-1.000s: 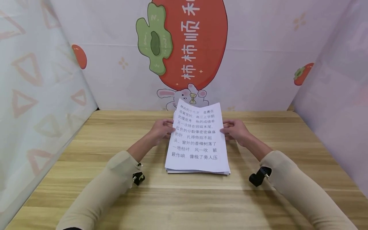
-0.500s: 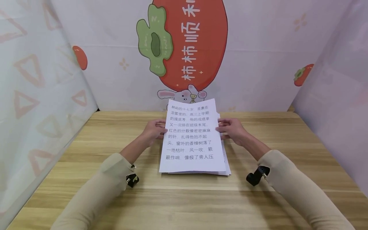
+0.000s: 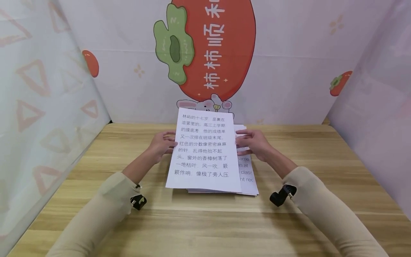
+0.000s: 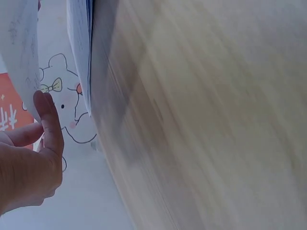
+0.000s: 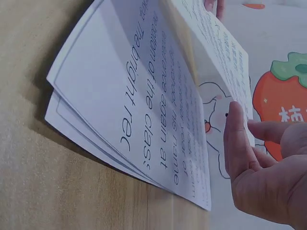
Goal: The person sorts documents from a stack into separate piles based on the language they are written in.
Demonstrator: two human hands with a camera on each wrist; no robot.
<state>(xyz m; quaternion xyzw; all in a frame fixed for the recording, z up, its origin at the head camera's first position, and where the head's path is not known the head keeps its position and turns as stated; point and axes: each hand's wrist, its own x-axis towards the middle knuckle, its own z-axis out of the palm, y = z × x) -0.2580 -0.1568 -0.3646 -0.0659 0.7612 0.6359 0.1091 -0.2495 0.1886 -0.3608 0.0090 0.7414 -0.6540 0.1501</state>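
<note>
A white sheet of paper [image 3: 202,146] printed with large Chinese text is held up off the table by both hands. My left hand [image 3: 161,145] pinches its left edge between thumb and fingers, and my right hand [image 3: 253,144] pinches the right edge. In the right wrist view the raised sheet [image 5: 230,62] stands apart from a stack of paper [image 5: 110,81] beneath it. English print shows on the stack's top page, partly covered by the sheet in the head view. The left wrist view shows the left hand [image 4: 36,153] at the sheet's edge.
The stack lies on a wood-grain table [image 3: 205,228]. Behind it hangs a pale cloth backdrop [image 3: 289,82] with a large red persimmon print. Cloth walls also stand at both sides. Black wrist mounts [image 3: 138,202] hang below the sleeves.
Both hands have moved left with the Chinese-text sheet, off its place over the stack. More of the English-text page now shows on the right.
</note>
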